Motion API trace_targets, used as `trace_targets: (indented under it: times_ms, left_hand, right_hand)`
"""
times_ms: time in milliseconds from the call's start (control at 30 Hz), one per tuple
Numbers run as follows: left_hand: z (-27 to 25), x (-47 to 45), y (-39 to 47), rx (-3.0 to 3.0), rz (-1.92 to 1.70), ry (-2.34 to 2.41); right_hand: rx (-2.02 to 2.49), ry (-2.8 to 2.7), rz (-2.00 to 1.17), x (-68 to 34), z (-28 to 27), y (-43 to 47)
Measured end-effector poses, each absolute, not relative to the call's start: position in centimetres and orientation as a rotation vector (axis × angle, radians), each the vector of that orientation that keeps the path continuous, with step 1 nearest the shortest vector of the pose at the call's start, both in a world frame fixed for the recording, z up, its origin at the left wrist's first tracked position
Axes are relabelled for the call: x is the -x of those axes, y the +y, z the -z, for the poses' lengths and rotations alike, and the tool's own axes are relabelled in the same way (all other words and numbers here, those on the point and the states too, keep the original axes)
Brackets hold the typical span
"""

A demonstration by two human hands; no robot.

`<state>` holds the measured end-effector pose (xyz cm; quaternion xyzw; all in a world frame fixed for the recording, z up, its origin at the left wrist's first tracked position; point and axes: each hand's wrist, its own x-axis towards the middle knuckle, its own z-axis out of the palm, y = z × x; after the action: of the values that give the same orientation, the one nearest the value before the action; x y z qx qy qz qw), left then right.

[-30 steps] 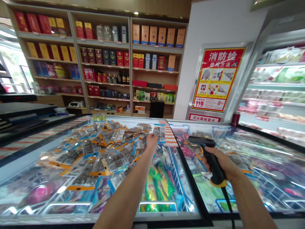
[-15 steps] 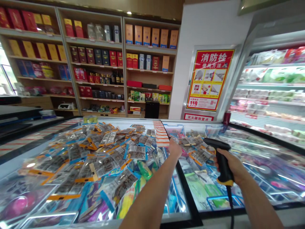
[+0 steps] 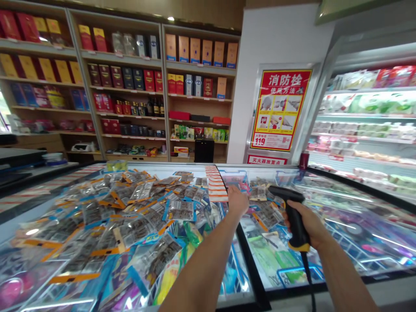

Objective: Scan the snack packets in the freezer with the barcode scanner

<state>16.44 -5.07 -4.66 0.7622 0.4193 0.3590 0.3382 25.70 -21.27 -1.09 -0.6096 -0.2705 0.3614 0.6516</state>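
In my right hand (image 3: pixel 303 225) is a black and yellow handheld barcode scanner (image 3: pixel 297 221), its head pointing left over the right side of a glass-topped chest freezer (image 3: pixel 250 260). My left hand (image 3: pixel 238 201) reaches forward over the freezer's middle divider, beside an orange-and-white striped strip (image 3: pixel 216 184). Its fingers are mostly hidden, so I cannot tell whether they grip anything. A clear snack packet (image 3: pixel 258 192) is just right of those fingers, in front of the scanner. Another snack packet (image 3: pixel 268 214) lies below it. A large heap of similar packets (image 3: pixel 143 203) covers the left glass.
Shelves (image 3: pixel 130 89) of boxed goods and bottles line the back wall. A red fire-hydrant poster (image 3: pixel 281 108) hangs on the white pillar. To the right stands a lit display fridge (image 3: pixel 373 117). The scanner's cable (image 3: pixel 308 277) hangs down in front of the freezer.
The view has turned slightly right. My left hand has shifted a little right over the freezer, and the scanner has come slightly closer to it. A packet between them shows more clearly.
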Motion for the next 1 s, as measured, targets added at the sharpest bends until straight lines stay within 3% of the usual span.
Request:
trace_targets:
  times_ms: [267,700,1000]
  left_hand:
    - [4.2,-3.3,-0.5,-1.986,-1.164,1.676]
    - [4.8,-0.8,0.6,-1.859,-1.174,1.646]
    - [4.3,-0.6,2.8,-1.734,-1.230,1.216]
  right_hand:
    - [1.391,-0.751,-0.968,-21.2,0.9,-18.1]
    - [1.380,-0.812,-1.092,-17.3,1.3,-17.2]
    - [1.355,-0.793,-1.250,-16.6,1.5,-17.5]
